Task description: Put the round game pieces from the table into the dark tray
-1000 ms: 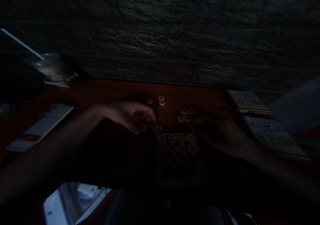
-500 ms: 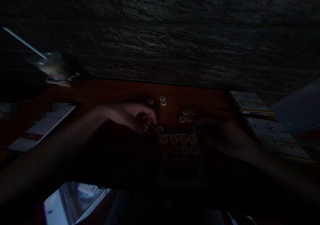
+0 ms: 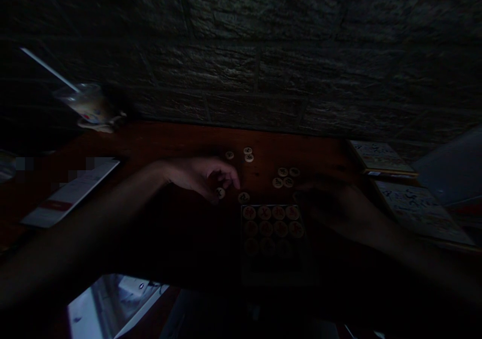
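Observation:
Round xiangqi pieces with dark characters lie on the wooden table [image 3: 181,138]. My left hand [image 3: 203,173] is curved over the table, thumb and fingers apart. One xiangqi piece [image 3: 220,193] is at its thumb tip; whether they touch I cannot tell. Another piece [image 3: 244,197] lies just right of its fingers. My right hand [image 3: 339,203] is low beside the open box [image 3: 243,268], deep in shadow, so its fingers and anything in them are hard to make out. Rows of pieces with red characters [image 3: 278,212] fill the box's far part; its near part is dark.
A cup with a straw [image 3: 88,103] stands at the far left, against the stone wall [image 3: 233,68]. A printed sheet [image 3: 75,193] lies on the left. Two patterned flat boxes, one farther [image 3: 380,155] and one nearer [image 3: 422,206], lie on the right. More pieces [image 3: 248,157] lie toward the wall.
The view has shifted slightly, so everything sits a little lower and to the right. Both hands hold nearly the same pose. A piece visible near my right fingertips before is now hard to see.

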Tool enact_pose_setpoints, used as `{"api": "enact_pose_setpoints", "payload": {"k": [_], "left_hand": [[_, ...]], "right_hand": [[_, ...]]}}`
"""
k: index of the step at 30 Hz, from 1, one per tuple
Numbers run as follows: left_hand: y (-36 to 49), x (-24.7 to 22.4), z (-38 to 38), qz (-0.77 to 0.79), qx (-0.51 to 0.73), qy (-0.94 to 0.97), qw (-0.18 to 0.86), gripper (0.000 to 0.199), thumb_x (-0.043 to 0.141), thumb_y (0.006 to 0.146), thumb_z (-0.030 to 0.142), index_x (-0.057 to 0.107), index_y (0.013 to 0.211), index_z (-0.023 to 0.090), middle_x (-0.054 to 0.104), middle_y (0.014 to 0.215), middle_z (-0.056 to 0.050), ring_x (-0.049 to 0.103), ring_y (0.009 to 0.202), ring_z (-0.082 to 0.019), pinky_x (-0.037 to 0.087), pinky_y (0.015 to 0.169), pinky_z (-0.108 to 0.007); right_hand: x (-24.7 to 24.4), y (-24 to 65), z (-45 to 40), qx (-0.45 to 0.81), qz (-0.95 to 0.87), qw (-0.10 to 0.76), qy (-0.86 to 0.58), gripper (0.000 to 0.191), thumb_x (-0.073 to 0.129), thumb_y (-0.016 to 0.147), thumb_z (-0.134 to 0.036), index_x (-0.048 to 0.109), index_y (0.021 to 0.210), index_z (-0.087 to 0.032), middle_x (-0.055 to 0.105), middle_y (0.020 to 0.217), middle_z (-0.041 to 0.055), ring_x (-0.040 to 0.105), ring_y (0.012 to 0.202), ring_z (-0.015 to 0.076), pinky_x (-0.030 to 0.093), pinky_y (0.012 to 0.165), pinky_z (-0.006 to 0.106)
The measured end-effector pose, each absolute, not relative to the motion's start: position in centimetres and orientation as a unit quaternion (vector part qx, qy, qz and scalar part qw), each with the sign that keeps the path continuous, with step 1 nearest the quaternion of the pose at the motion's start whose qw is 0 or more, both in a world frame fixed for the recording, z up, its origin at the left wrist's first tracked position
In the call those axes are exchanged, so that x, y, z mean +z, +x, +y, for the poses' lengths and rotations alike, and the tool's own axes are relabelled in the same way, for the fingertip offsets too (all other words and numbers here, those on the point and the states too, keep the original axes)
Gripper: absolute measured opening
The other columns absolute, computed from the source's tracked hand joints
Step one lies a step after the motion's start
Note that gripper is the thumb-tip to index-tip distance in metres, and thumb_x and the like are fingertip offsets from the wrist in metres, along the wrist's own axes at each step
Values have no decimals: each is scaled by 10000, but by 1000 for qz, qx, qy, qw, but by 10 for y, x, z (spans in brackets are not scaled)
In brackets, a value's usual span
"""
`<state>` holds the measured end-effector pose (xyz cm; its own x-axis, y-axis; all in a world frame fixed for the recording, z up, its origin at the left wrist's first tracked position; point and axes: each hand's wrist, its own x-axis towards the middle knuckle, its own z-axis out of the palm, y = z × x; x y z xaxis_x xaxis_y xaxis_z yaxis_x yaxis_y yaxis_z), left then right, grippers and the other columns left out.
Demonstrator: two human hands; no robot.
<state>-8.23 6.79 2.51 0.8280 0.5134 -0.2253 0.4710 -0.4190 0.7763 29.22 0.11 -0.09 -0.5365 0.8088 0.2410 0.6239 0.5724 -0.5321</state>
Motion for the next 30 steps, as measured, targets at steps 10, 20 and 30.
{"api": "enact_pose_setpoints", "payload": {"k": [10,20,30], "left_hand": [[-83,22,72,283,12,840,463,334,890,798,243,807,1120,216,752,986,-22,647,900,-167,479,772,-257],[-87,21,74,298,55,828,471,369,874,806,204,801,1167,226,716,929,-3,673,875,-144,499,786,-231],[-88,15,79,337,108,809,469,247,857,836,230,844,1082,230,826,1007,-34,752,920,-162,535,795,-241]], "right_hand": [[-4,295,2,182,-857,225,-426,257,644,953,-288,752,1183,-253,819,1184,53,809,1030,249,666,864,384],[-4,295,1,190,-858,226,-421,248,661,948,-244,748,1180,-257,817,1192,47,807,1035,246,662,864,366],[1,290,0,201,-856,221,-421,216,644,959,-251,767,1137,-253,827,1161,51,810,1022,256,661,828,356]]}}
